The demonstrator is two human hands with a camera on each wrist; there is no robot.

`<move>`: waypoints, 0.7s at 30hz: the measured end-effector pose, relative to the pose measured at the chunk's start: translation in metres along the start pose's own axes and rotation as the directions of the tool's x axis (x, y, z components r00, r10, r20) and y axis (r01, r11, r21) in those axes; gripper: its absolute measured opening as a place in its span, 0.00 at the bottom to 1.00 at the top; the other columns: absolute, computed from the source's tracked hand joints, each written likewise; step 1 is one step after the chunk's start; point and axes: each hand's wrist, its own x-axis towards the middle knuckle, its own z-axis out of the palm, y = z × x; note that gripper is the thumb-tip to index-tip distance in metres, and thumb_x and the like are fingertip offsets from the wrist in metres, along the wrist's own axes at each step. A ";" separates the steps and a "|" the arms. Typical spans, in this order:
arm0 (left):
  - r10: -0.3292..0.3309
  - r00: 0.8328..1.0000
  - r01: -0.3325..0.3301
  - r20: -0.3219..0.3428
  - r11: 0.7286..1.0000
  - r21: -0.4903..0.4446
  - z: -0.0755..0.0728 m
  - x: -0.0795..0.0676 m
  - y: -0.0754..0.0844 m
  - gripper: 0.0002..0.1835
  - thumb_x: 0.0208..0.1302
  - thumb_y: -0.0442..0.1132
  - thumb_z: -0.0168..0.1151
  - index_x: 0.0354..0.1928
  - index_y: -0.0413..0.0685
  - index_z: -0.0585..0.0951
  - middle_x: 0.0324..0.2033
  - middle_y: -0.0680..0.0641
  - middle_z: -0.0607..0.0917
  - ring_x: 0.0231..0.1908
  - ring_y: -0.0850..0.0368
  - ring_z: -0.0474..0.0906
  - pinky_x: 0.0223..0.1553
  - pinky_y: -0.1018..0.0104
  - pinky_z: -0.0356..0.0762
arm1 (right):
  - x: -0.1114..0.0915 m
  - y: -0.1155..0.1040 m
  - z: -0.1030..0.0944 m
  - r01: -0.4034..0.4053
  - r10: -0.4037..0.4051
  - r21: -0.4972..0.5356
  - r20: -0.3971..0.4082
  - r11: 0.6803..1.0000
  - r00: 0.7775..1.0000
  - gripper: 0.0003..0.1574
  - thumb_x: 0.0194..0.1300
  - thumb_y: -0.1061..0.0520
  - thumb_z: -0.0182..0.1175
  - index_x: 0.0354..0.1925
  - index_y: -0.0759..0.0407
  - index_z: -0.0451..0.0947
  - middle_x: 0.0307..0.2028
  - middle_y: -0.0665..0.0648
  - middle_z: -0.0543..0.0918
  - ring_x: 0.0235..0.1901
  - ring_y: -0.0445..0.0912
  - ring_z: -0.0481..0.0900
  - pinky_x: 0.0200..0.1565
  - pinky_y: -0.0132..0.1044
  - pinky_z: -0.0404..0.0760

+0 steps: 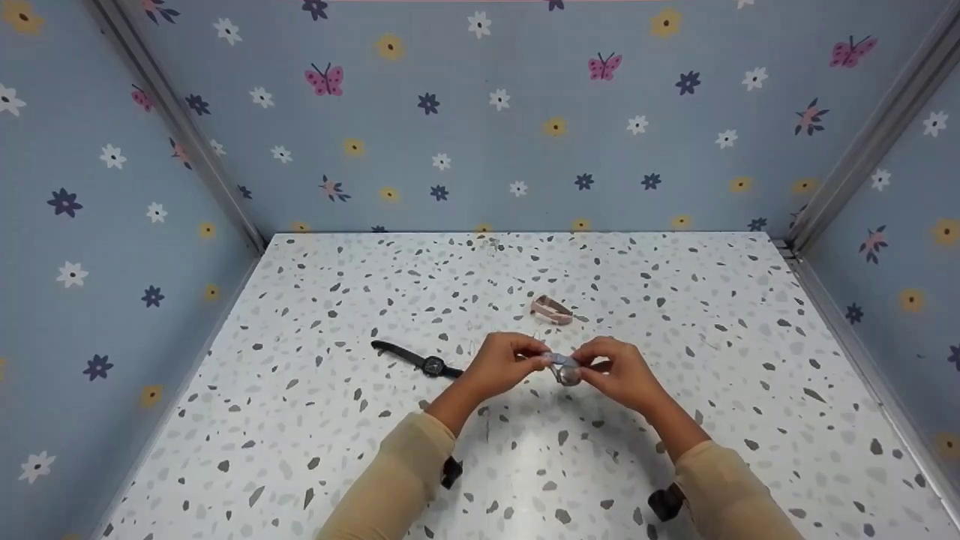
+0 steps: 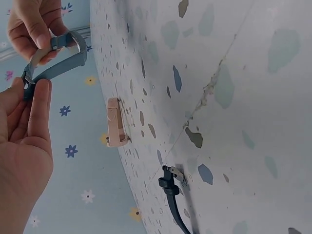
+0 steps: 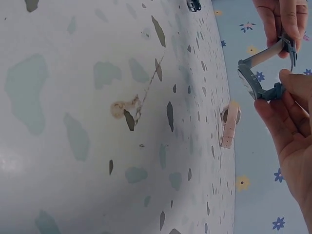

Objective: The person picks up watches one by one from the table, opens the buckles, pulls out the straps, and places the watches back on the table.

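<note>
Both hands hold a wristwatch with a blue-grey strap (image 1: 561,359) in front of the body, its case hanging below the fingers. My left hand (image 1: 502,365) pinches the strap at the metal buckle (image 2: 28,78), thumb against fingers. From the other side, my right hand (image 1: 619,373) pinches the strap near its keeper loop (image 3: 278,90). The strap is bent round into a loop, its two ends meeting between the hands. The watch case (image 3: 248,80) shows edge-on in the right wrist view.
A black watch (image 1: 433,366) lies stretched out beside my left forearm, its buckle end partly hidden. Beyond the hands, a pink-strapped watch (image 1: 553,311) rests on its side, curled. Flowered panels (image 1: 480,135) border the speckled white table (image 1: 337,450) at the back and sides.
</note>
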 end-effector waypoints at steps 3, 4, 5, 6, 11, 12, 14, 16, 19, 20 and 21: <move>0.000 1.000 0.000 0.000 1.000 -0.003 0.001 0.000 0.000 0.06 0.63 0.33 0.66 0.41 0.39 0.86 0.36 0.47 0.87 0.38 0.60 0.83 0.39 0.70 0.83 | 0.000 -0.002 0.000 -0.001 0.001 -0.018 -0.006 1.000 1.000 0.10 0.57 0.73 0.67 0.38 0.64 0.85 0.37 0.58 0.83 0.38 0.53 0.83 0.39 0.39 0.86; 0.004 1.000 -0.004 0.001 1.000 -0.001 0.001 0.000 0.000 0.06 0.63 0.33 0.67 0.41 0.39 0.86 0.36 0.47 0.86 0.38 0.60 0.83 0.39 0.70 0.83 | 0.001 -0.002 0.000 0.003 -0.003 -0.028 -0.005 1.000 1.000 0.11 0.57 0.73 0.67 0.37 0.62 0.85 0.36 0.56 0.83 0.37 0.51 0.83 0.38 0.37 0.86; 0.012 1.000 -0.012 0.003 1.000 0.004 0.002 0.000 0.000 0.07 0.62 0.32 0.67 0.41 0.39 0.86 0.37 0.47 0.86 0.39 0.60 0.83 0.40 0.70 0.83 | 0.001 -0.002 -0.001 0.009 -0.009 -0.036 -0.004 0.999 1.000 0.11 0.57 0.72 0.67 0.37 0.60 0.85 0.36 0.54 0.83 0.37 0.50 0.83 0.38 0.36 0.86; 0.023 1.000 -0.023 0.005 1.000 0.012 0.003 0.000 0.000 0.08 0.62 0.32 0.68 0.42 0.37 0.86 0.37 0.46 0.86 0.39 0.59 0.83 0.40 0.70 0.83 | 0.000 -0.002 -0.001 0.015 -0.015 -0.044 -0.001 0.999 1.000 0.11 0.57 0.71 0.68 0.37 0.59 0.85 0.36 0.52 0.83 0.37 0.48 0.83 0.38 0.35 0.85; 0.082 0.997 -0.082 0.004 0.994 0.072 0.004 0.000 -0.001 0.12 0.58 0.32 0.71 0.44 0.38 0.86 0.37 0.45 0.86 0.38 0.59 0.83 0.38 0.71 0.83 | 0.000 -0.002 0.000 0.058 -0.057 -0.059 0.013 0.997 0.998 0.11 0.57 0.69 0.69 0.37 0.56 0.86 0.35 0.50 0.83 0.36 0.47 0.83 0.36 0.35 0.86; 0.090 0.996 -0.090 -0.004 0.993 0.076 0.004 0.000 -0.001 0.12 0.57 0.33 0.72 0.44 0.38 0.86 0.37 0.45 0.86 0.37 0.59 0.83 0.37 0.72 0.83 | 0.000 -0.002 0.000 0.060 -0.060 -0.060 0.013 0.996 0.998 0.11 0.57 0.69 0.69 0.37 0.56 0.86 0.35 0.50 0.83 0.36 0.47 0.83 0.37 0.34 0.85; 0.095 0.995 -0.093 -0.022 0.993 0.068 0.005 0.000 -0.002 0.10 0.57 0.33 0.72 0.42 0.39 0.87 0.36 0.46 0.86 0.37 0.60 0.83 0.37 0.71 0.83 | 0.001 -0.002 0.000 0.056 -0.056 -0.060 0.012 0.997 0.998 0.11 0.57 0.69 0.69 0.38 0.55 0.86 0.36 0.50 0.83 0.36 0.47 0.83 0.37 0.34 0.85; 0.082 0.996 -0.080 -0.040 0.996 0.040 0.005 0.000 -0.003 0.10 0.58 0.33 0.71 0.42 0.40 0.88 0.36 0.47 0.86 0.37 0.60 0.82 0.37 0.71 0.83 | 0.001 -0.003 0.000 0.051 -0.051 -0.057 0.008 0.997 0.999 0.11 0.58 0.69 0.68 0.38 0.56 0.85 0.36 0.51 0.83 0.37 0.47 0.83 0.37 0.34 0.85; 0.056 0.997 -0.057 -0.057 0.998 -0.009 0.006 0.000 -0.004 0.09 0.58 0.33 0.71 0.42 0.41 0.88 0.37 0.48 0.86 0.38 0.60 0.82 0.38 0.69 0.84 | 0.002 -0.003 0.000 0.045 -0.045 -0.037 0.005 0.998 0.999 0.11 0.58 0.70 0.68 0.39 0.58 0.85 0.37 0.54 0.83 0.38 0.50 0.84 0.38 0.37 0.86; 0.053 0.997 -0.054 -0.060 0.998 -0.028 0.005 0.000 -0.004 0.09 0.59 0.33 0.71 0.42 0.41 0.88 0.37 0.48 0.86 0.38 0.60 0.82 0.39 0.69 0.84 | 0.002 -0.003 0.001 0.044 -0.044 -0.025 0.005 0.999 0.999 0.11 0.58 0.70 0.68 0.39 0.59 0.85 0.37 0.55 0.83 0.38 0.51 0.84 0.38 0.38 0.86; 0.048 0.997 -0.050 -0.062 0.998 -0.044 0.005 -0.001 -0.004 0.09 0.59 0.34 0.70 0.42 0.42 0.88 0.37 0.48 0.86 0.39 0.59 0.82 0.39 0.68 0.84 | 0.003 -0.003 0.001 0.044 -0.044 -0.018 0.005 0.999 0.999 0.11 0.58 0.70 0.68 0.39 0.60 0.85 0.38 0.56 0.83 0.39 0.52 0.84 0.39 0.39 0.86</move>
